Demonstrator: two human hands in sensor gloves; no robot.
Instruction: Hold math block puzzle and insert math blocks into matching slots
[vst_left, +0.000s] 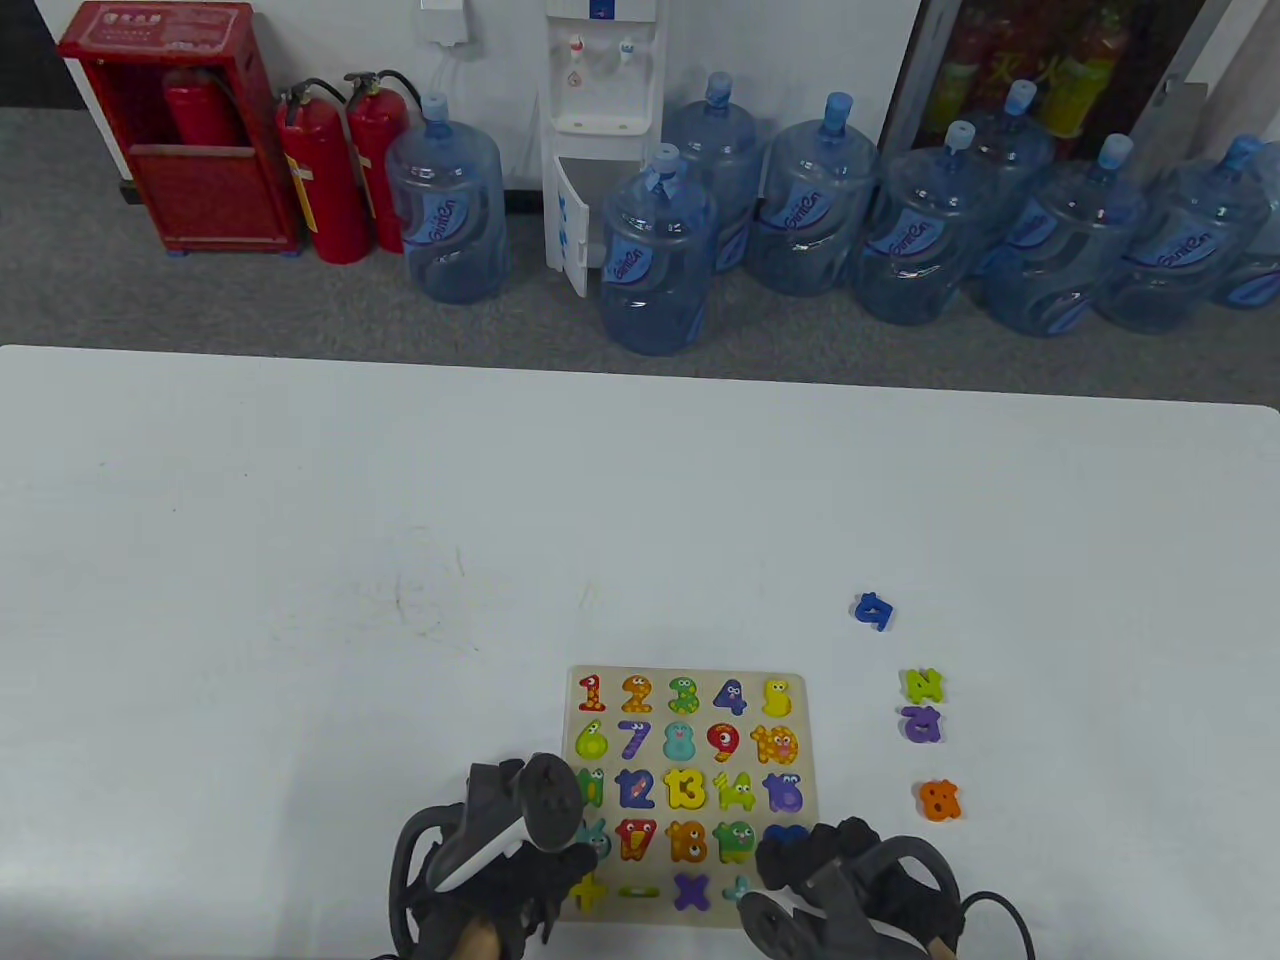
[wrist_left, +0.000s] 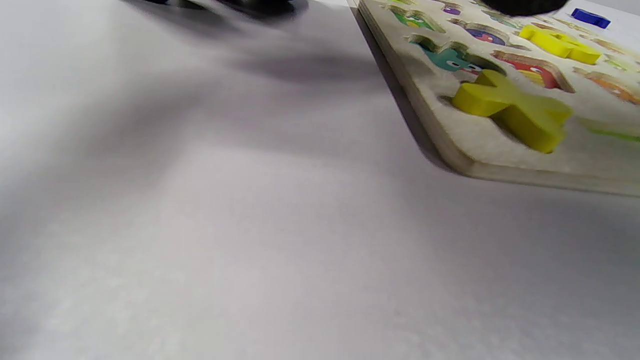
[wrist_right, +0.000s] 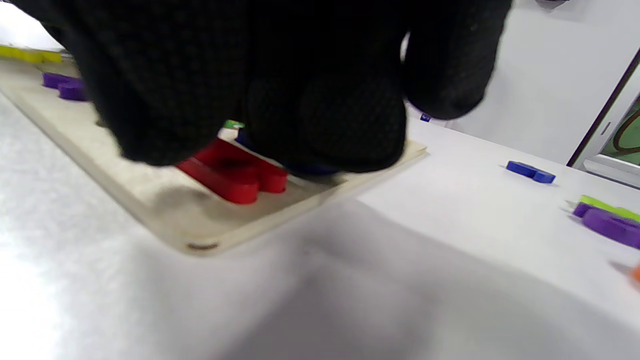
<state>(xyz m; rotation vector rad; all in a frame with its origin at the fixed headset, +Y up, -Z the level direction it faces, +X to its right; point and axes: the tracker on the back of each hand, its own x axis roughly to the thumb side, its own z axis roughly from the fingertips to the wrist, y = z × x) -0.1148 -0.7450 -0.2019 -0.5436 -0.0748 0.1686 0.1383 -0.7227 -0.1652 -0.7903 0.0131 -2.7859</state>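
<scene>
The puzzle board (vst_left: 690, 690) lies flat on the white worktop (vst_left: 300, 560), near its front edge. The left hand (vst_left: 500, 850) rests on the board's near left corner, its grasp not discernible. The right hand (vst_left: 850, 880) presses curled fingers (wrist_right: 325, 120) on a dark blue block (vst_left: 785, 833) at the near right corner, beside a red block (wrist_right: 235, 175).
</scene>
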